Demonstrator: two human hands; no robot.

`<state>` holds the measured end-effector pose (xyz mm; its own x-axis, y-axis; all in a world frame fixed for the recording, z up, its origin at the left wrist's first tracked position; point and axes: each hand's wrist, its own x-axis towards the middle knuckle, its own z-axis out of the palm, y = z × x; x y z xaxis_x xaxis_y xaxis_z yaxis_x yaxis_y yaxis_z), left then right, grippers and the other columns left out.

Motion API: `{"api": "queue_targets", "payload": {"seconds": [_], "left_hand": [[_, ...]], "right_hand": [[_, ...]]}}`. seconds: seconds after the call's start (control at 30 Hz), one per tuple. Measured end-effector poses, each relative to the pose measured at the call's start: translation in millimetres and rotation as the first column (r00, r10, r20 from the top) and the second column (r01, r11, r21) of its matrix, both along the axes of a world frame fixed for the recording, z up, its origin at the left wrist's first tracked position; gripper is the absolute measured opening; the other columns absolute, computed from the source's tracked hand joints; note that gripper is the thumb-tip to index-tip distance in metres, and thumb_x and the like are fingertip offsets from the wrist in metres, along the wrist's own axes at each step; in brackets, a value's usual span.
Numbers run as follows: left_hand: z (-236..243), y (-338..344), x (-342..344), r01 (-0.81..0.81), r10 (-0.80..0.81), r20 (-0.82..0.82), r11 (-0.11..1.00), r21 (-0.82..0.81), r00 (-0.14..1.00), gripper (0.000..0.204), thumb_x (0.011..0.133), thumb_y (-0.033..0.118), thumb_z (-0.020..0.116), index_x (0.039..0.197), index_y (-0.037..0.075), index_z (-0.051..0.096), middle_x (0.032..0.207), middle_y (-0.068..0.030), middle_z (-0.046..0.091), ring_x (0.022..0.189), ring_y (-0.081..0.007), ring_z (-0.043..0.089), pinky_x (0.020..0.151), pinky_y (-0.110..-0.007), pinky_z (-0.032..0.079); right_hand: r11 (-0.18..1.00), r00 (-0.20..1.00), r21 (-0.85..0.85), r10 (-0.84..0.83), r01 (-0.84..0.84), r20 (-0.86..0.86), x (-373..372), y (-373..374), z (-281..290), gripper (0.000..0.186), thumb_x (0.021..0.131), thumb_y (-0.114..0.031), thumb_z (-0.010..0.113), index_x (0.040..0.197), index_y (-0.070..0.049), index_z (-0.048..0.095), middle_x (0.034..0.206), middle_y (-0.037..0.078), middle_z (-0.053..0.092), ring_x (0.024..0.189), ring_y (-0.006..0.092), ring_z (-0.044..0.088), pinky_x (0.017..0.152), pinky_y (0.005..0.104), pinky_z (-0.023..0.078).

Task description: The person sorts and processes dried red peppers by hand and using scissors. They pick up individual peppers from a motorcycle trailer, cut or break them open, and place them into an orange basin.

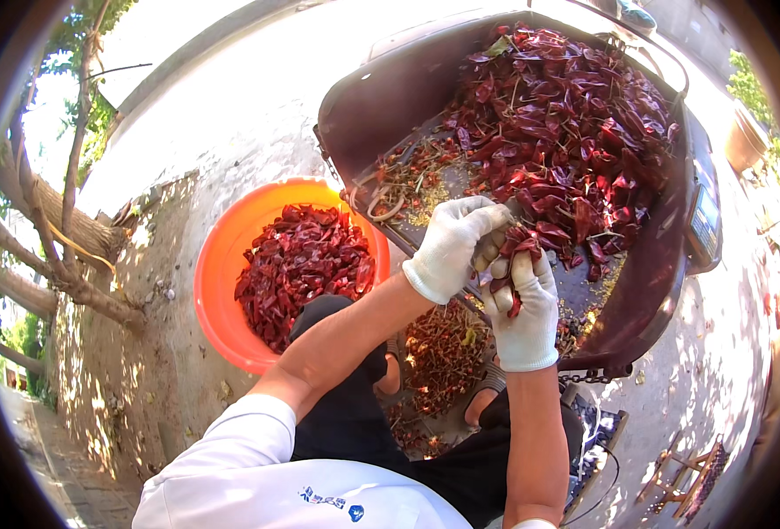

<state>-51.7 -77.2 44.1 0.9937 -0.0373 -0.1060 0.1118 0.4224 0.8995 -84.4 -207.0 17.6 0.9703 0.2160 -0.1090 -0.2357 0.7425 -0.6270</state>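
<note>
Both hands wear white work gloves and meet at the near edge of a dark maroon cart bed (390,101). My right hand (528,313) is closed around a few dried red chili peppers (522,240), whose wrinkled pods stick out between the fingers. Close beside it, my left hand (456,242) has its fingertips pinched together at the peppers; what it grips is hidden. A big heap of dried chili peppers (575,132) with stems fills the far right of the bed. At the left stands an orange basin (216,291) holding more red pods (306,264).
Stems and bits (443,353) lie piled on the ground between my feet. Loose seeds and scraps (421,189) cover part of the bed floor. A chain (588,377) hangs at the bed's near corner. A small wooden stool (685,476) is lower right; tree trunks (81,220) stand left.
</note>
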Motion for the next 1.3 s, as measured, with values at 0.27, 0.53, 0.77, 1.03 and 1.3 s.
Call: {"api": "queue_targets", "payload": {"seconds": [0.27,0.53,0.77,1.03,1.3], "left_hand": [[1.2,2.7,3.8,-0.012,-0.026,0.187,0.98,0.197,0.982,0.016,0.093,0.016,0.062,0.093,0.001,0.066,0.072,-0.0019,0.063,0.057,-0.0073,0.054,0.053,-0.022,0.042],[-1.5,5.1,0.2,0.015,-0.142,0.323,0.93,0.366,0.936,0.021,0.095,0.019,0.064,0.107,0.002,0.067,0.091,-0.0002,0.067,0.075,-0.0047,0.057,0.065,-0.021,0.047],[3.0,8.8,-1.6,0.042,-0.193,0.352,0.918,0.394,0.916,0.019,0.095,0.018,0.062,0.103,0.001,0.068,0.09,0.0002,0.066,0.073,-0.0046,0.057,0.065,-0.021,0.046],[-1.6,17.7,-2.7,0.068,-0.252,0.235,0.804,0.591,0.939,0.019,0.093,0.016,0.061,0.09,-0.001,0.068,0.074,0.0007,0.061,0.069,-0.0058,0.054,0.062,-0.023,0.045],[-9.0,39.7,32.2,-0.114,0.11,0.045,0.991,0.076,0.993,0.023,0.098,0.027,0.058,0.085,0.008,0.061,0.075,-0.0002,0.058,0.062,-0.0075,0.054,0.054,-0.023,0.044]], "right_hand": [[0.999,1.0,-0.048,0.019,-0.019,-0.018,-0.7,-8.0,5.5,0.018,0.098,-0.024,0.061,0.106,-0.008,0.06,0.077,0.004,0.063,0.048,0.007,0.048,0.042,0.0245,0.04],[0.98,0.982,0.062,0.186,-0.188,0.028,3.9,-23.6,2.7,0.023,0.099,-0.029,0.056,0.108,-0.008,0.057,0.074,0.001,0.06,0.045,0.0066,0.043,0.039,0.0234,0.034],[0.975,0.977,-0.049,0.215,-0.215,-0.013,2.3,-23.9,6.1,0.025,0.098,-0.03,0.057,0.107,-0.007,0.058,0.07,0.001,0.058,0.044,0.0068,0.043,0.038,0.0234,0.033],[0.692,0.946,-0.719,0.27,-0.06,0.18,1.5,-29.2,23.6,0.018,0.093,-0.018,0.056,0.089,-0.002,0.063,0.065,0.0,0.057,0.043,0.008,0.044,0.04,0.0228,0.033],[0.434,0.737,-0.736,0.207,0.52,0.643,-4.6,-1.6,1.0,0.01,0.086,-0.006,0.07,0.092,-0.002,0.064,0.068,0.01,0.058,0.059,0.014,0.055,0.058,0.0307,0.046]]}}
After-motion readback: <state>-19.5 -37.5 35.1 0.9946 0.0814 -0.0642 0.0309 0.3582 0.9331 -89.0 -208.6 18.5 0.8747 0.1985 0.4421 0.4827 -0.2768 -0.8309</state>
